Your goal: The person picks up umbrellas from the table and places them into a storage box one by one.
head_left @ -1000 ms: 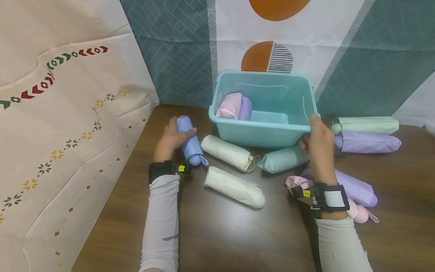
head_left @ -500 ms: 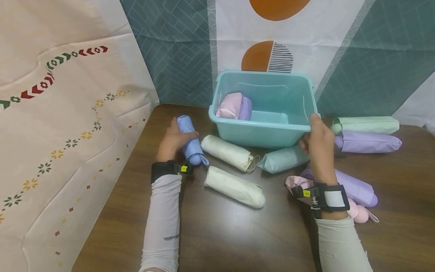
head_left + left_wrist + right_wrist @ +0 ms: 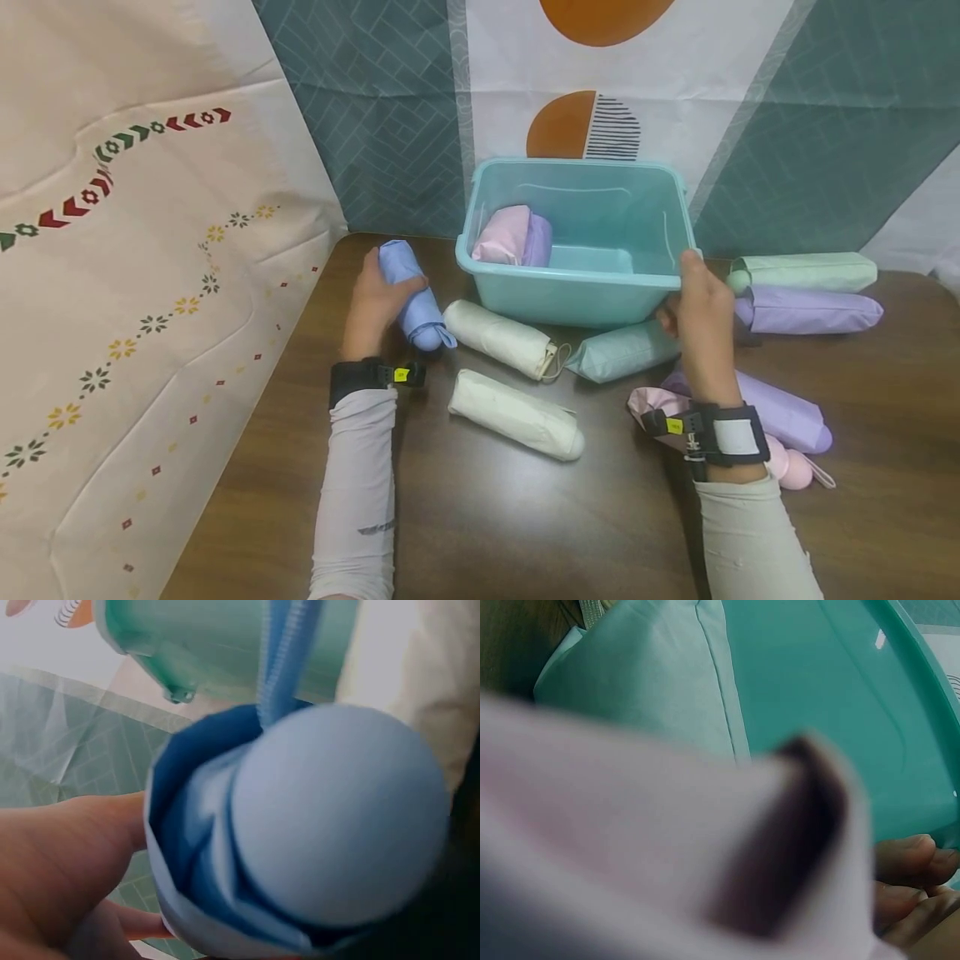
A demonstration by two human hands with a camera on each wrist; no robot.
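My left hand grips a folded blue umbrella to the left of the teal plastic bin, thumb across its top. In the left wrist view the umbrella's round handle end and its strap face the camera. With my right hand I hold the front right corner of the bin, and curled fingers show there in the right wrist view. Inside the bin, a pink folded umbrella and a purple one lie at the left end.
Two cream umbrellas and a teal one lie before the bin. Under my right forearm are a purple umbrella and a pink one. Further right lie a mint umbrella and another purple one.
The blue umbrella has shifted slightly up and back in my left hand's grip. My right hand stays on the bin's corner, and the whole head view has drifted a little.
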